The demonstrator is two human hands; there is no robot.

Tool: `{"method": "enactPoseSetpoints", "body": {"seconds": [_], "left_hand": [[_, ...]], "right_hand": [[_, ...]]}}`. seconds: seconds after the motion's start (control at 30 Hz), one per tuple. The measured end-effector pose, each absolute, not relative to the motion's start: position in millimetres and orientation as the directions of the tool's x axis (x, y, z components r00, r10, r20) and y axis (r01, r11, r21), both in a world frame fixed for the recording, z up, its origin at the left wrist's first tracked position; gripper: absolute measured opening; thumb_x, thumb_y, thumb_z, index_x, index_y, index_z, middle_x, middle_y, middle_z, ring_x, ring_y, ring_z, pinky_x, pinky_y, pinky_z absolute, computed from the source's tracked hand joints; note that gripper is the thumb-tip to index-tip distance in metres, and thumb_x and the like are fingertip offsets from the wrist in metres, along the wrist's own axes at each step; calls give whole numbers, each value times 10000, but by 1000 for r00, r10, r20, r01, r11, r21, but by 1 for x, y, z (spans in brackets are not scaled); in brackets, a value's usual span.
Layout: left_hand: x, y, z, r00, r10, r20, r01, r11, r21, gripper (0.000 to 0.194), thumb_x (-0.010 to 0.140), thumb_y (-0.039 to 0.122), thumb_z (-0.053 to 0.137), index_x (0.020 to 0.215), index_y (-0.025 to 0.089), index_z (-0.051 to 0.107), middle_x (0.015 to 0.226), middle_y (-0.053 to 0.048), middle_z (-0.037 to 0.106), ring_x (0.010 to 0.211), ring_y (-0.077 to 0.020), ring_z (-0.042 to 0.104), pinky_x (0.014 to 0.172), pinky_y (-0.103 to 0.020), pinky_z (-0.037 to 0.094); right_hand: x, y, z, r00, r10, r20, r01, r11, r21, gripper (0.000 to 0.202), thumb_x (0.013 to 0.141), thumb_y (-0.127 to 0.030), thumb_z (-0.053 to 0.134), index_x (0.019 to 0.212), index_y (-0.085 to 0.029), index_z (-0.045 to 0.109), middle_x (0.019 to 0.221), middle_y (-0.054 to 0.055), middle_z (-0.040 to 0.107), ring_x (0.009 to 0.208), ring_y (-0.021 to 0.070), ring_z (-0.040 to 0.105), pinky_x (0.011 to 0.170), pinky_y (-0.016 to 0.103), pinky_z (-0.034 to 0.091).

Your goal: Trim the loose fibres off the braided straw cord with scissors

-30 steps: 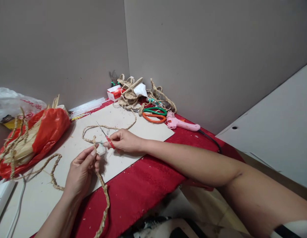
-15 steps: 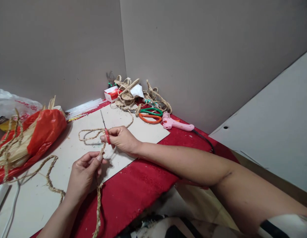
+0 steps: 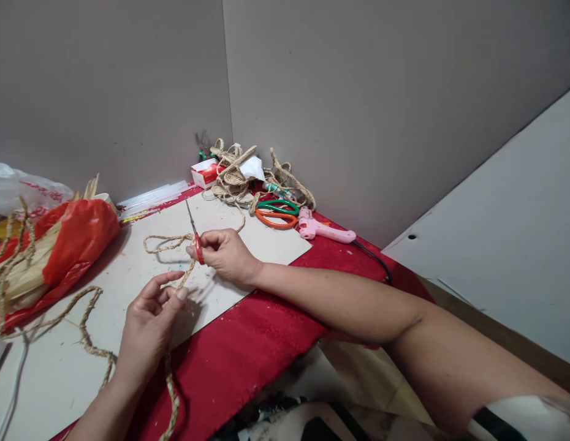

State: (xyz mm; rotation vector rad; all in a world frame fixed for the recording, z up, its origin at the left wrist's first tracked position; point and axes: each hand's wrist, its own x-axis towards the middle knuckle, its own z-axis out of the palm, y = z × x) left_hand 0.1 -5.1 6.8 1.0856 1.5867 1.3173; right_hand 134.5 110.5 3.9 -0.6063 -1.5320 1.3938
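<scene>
A braided straw rope [image 3: 171,392] runs up from the lower edge of the view through my left hand [image 3: 151,312], whose thumb and fingers close on it. Beyond, the rope reaches my right hand [image 3: 227,254] and makes a loop on the white board. My right hand grips small red-handled scissors [image 3: 198,246], blades pointing up and away. The fingers of that hand also seem to touch the rope; exactly how is hidden.
The white board [image 3: 129,275] lies on a red cloth [image 3: 248,343]. At left is a red plastic bag [image 3: 85,239] of straw. Coiled rope [image 3: 234,177], scissors with green and orange handles [image 3: 278,215] and a pink glue gun [image 3: 326,229] lie toward the back corner.
My left hand has shifted slightly left and down along the rope, away from my right hand. The hanging rope has swung left. My right hand keeps the scissors in nearly the same place.
</scene>
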Motion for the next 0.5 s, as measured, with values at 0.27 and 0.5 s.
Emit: {"method": "enactPoseSetpoints", "body": {"seconds": [0.27, 0.5], "left_hand": [[1, -10, 1, -390, 908, 155, 492, 63, 868, 258, 768, 433, 666, 874, 200, 702, 549, 38, 559, 436, -96, 402, 428, -223, 321], [1, -7, -3, -238, 960, 149, 536, 2, 844, 240, 852, 429, 559, 909, 217, 658, 627, 33, 619, 463, -111, 476, 467, -230, 382]], "right_hand": [[137, 116, 2, -376, 866, 331, -221, 264, -939, 423, 665, -459, 692, 509, -155, 443, 510, -74, 296, 528, 47, 248, 495, 225, 204], [136, 118, 0, -374, 859, 351, -207, 292, -934, 423, 684, -431, 680, 507, -163, 405, 522, -73, 275, 532, 48, 237, 494, 222, 200]]}}
